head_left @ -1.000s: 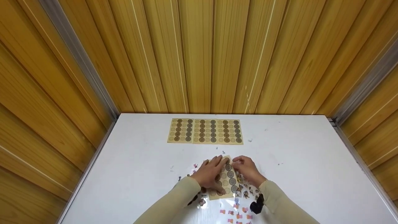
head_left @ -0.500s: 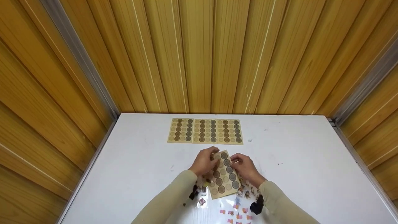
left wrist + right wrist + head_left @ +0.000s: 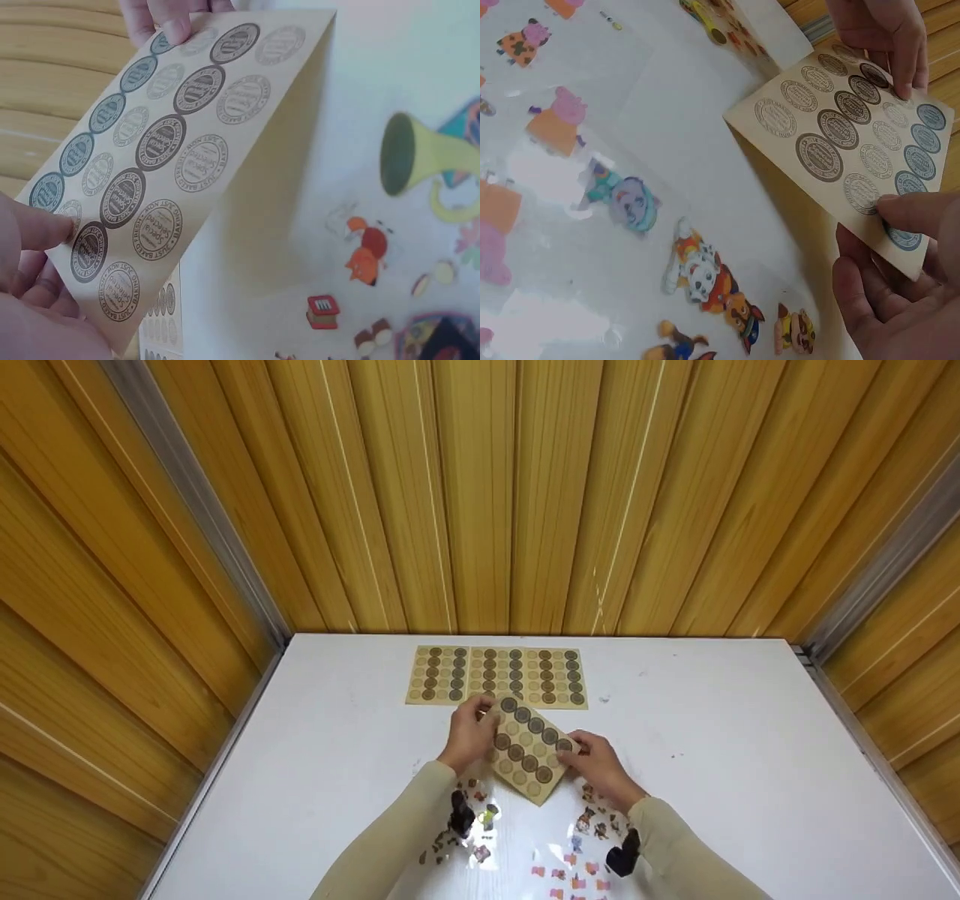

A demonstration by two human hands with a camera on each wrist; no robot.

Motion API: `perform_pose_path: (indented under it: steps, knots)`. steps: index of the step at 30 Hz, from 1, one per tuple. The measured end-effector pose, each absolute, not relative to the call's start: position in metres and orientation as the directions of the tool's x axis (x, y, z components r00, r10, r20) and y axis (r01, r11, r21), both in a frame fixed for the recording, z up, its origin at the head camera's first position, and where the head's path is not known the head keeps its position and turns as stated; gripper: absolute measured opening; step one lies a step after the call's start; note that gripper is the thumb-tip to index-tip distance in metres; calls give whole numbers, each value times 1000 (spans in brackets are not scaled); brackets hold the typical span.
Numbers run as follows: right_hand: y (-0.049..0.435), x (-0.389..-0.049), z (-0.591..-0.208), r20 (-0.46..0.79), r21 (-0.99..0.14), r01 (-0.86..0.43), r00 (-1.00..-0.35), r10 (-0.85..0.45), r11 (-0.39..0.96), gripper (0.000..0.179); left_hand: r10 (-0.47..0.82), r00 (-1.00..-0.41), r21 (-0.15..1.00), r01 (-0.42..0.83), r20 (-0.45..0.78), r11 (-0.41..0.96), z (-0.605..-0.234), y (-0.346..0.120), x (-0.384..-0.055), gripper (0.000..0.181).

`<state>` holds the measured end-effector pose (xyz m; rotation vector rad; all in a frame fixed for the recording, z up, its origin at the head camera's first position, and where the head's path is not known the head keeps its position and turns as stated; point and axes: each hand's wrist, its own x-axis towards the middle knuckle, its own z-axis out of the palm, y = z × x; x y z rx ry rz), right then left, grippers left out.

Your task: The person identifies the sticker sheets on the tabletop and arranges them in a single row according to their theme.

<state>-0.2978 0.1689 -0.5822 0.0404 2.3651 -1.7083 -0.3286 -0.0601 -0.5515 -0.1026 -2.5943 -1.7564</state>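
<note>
A tan sheet of round stickers [image 3: 529, 746] is held raised and tilted over the white table, between both hands. My left hand [image 3: 469, 735] grips its left side, thumb on the printed face and fingers behind. My right hand [image 3: 600, 769] pinches the right corner, thumb likewise on top. In the left wrist view the sheet [image 3: 199, 154] shows rows of dark, brown and pale "Special Selected" seals. From the right wrist, the sheet's [image 3: 832, 124] near edge stands clear of the cartoon stickers [image 3: 705, 274] below it.
Similar sticker sheets [image 3: 435, 675] lie side by side along the back of the table [image 3: 337, 750]. Clear sheets with cartoon stickers, pink and orange figures [image 3: 577, 877] among them, lie at the front. Wood-patterned panels [image 3: 480, 495] wall in the table's back and sides.
The sheet has come up from the table and turned, its far end swinging left. My left hand went from lying flat on it to gripping its side; my right hand now pinches the corner.
</note>
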Motion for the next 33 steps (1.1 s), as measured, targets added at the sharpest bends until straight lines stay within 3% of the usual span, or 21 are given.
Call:
perform_pose_path:
  steps: [8,12,18,26,33]
  knots:
    - [171,-302,-578,-168,-966,167,-986,10,195,14,-10,-1000,976,-20,-19,215,-558,-62,-324,20]
    - [177,-301,-578,-199,-974,203,-979,52,102,17,-57,-995,996,-85,-83,34,-559,-60,-321,32]
    - [178,-299,-575,-254,-967,250,-963,92,-59,29,-4,-987,966,-157,-161,-204,-557,-40,-309,34]
    - [168,-294,-571,-263,-955,244,-959,106,-167,33,-9,-984,965,-172,-177,-200,-573,-6,-300,39]
    - [169,-288,-568,-224,-969,210,-969,108,-130,36,-8,-992,982,-123,-125,-145,-576,-1,-299,39]
